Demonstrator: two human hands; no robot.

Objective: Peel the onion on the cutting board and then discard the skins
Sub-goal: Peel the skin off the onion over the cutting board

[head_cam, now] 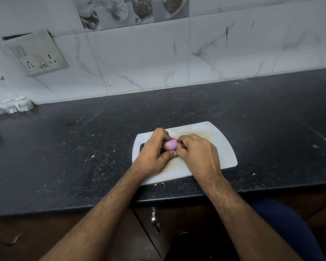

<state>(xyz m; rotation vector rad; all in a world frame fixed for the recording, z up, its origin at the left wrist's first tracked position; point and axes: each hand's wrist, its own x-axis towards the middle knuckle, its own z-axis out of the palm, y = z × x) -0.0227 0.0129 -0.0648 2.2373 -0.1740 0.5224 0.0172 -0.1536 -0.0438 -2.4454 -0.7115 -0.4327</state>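
Peeling looks well along: your left hand (154, 150) and right hand (194, 150) clamp their fingers on the glossy purple onion (170, 145) above the cutting board (215, 140), last skin and discarding still ahead.

Dim, soft light; wide-angle edge warp.

Dark countertop (83, 147) lies open at 9 and 3 o'clock of the cutting board (215, 136). Tiled wall (139, 59) bounds reach at 12 o'clock; white holders (11, 106) and a socket plate (36, 53) stand at 10 o'clock.
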